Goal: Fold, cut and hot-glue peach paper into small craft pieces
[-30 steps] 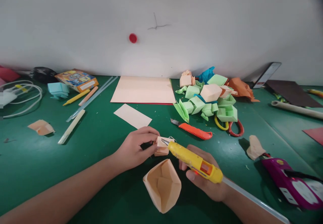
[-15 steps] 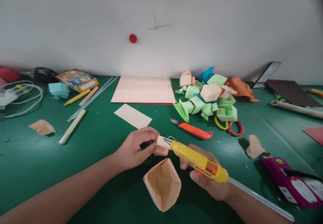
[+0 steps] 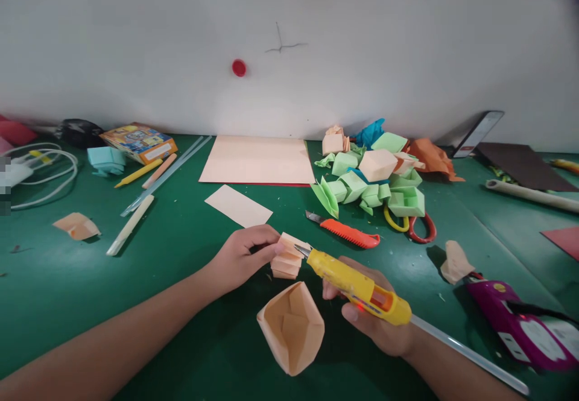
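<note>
My left hand (image 3: 246, 253) pinches a small folded peach paper piece (image 3: 286, 263), its pleats facing me. In my right hand (image 3: 377, 322) is a yellow hot glue gun (image 3: 357, 286), with a long clear glue stick (image 3: 470, 356) running out of its back and a small red light on its side. The metal nozzle points left and lies at the upper edge of the folded piece; whether it touches the paper I cannot tell. Nearer me, between both hands, an open peach paper box (image 3: 292, 328) rests on the green table.
Beyond my hands lie a peach paper strip (image 3: 239, 205), peach sheets (image 3: 257, 160) and an orange utility knife (image 3: 348, 232) with its blade out. Folded green paper pieces (image 3: 355, 187) and scissors (image 3: 423, 229) are at right. A purple power strip (image 3: 511, 322) sits far right.
The folded peach piece has turned in my left fingers, so more of its pleats show. My right hand and the glue gun have hardly moved.
</note>
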{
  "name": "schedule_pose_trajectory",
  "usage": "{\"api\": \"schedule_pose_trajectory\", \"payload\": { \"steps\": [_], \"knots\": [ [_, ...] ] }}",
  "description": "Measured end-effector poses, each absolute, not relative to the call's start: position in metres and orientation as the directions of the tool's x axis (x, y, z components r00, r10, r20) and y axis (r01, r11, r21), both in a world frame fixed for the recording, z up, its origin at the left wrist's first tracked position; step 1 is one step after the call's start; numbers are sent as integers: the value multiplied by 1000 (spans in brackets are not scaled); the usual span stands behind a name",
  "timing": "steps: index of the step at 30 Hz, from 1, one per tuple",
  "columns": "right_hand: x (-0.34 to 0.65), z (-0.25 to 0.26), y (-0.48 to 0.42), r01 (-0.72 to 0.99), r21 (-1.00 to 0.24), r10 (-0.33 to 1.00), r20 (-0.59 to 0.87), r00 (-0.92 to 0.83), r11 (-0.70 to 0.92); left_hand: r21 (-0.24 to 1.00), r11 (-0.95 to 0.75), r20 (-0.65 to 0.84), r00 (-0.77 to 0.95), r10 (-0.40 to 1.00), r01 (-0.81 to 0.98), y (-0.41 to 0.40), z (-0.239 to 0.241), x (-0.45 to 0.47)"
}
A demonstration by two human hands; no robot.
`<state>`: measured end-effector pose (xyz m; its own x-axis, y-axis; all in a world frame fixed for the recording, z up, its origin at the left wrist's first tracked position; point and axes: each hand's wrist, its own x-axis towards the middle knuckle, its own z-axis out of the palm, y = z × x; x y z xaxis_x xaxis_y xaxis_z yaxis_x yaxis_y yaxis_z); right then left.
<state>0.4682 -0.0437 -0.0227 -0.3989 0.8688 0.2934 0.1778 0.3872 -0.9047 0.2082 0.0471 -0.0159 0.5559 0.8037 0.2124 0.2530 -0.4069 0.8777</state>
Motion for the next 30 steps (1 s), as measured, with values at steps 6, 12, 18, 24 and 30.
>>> {"api": "schedule_pose_trajectory", "payload": {
  "steps": [6, 12, 18, 24, 30],
  "knots": [
    [470, -23, -43, 177, -908, 872, 288, -396, 380, 818, -495, 271, 564, 780, 292, 44, -20, 207],
    [471, -23, -43, 173, -922, 886, 261, -384, 346, 751, -606, 380, 578, 722, 263, 42, -21, 207],
    [472, -23, -44, 171, -929, 903, 256, -345, 329, 655, -703, 450, 604, 658, 278, 41, -20, 207],
    [469, -19, -44, 147, -933, 888, 253, -384, 329, 641, -722, 482, 595, 643, 261, 42, -18, 207],
    [466, -17, -45, 170, -911, 858, 272, -435, 375, 626, -746, 519, 593, 616, 227, 42, -18, 206]
  ]
}}
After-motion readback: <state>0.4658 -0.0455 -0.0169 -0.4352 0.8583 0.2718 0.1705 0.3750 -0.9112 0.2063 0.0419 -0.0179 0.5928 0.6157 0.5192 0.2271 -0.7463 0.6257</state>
